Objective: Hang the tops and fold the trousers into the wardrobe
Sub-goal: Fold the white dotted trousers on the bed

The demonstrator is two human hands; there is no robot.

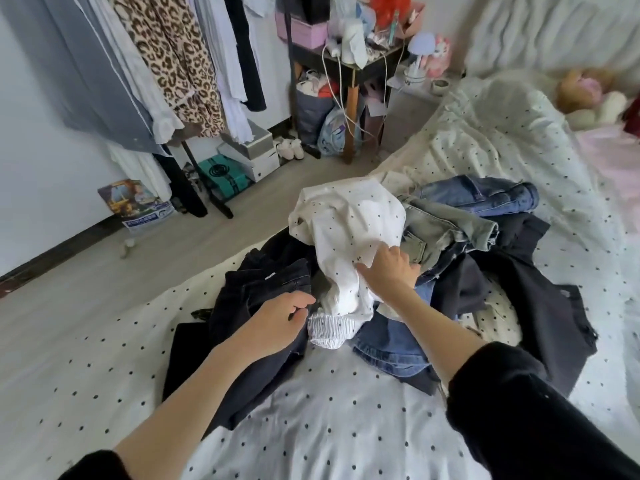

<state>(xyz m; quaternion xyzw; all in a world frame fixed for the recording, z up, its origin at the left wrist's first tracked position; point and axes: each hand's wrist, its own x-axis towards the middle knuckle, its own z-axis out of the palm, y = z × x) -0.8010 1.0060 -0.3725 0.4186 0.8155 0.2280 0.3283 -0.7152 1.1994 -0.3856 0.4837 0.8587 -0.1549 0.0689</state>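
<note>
1. The white dotted top (349, 233) lies bunched on the heap of clothes in the middle of the bed (329, 420), over the black trousers (263, 289) on its left and against the grey jeans (446, 230) on its right.
2. Our right hand (391, 268) rests on the lower right part of that top. Its fingers (391, 252) are curled into the cloth and seem to pinch a fold, with the thumb laid flat along the fabric.
3. Our left hand (277, 323) sits on the black trousers just beside the top's striped cuff (325, 329). Its fingers are loosely curled at the edge of the dark cloth; we cannot tell whether they grip anything.
4. We judge the step in hand to be freeing this top from the heap so it can be hung. To do it well, we should gather it near the collar or shoulders rather than by one fold, and lift it straight up while the left hand holds the trousers down, so nothing is dragged along.
5. Blue jeans (485, 194) lie behind the grey pair, more denim (388, 344) under our right forearm, and a dark garment (540, 289) spreads to the right.
6. The clothes rail (156, 64) with hanging garments stands well apart, across the floor to our left.
</note>
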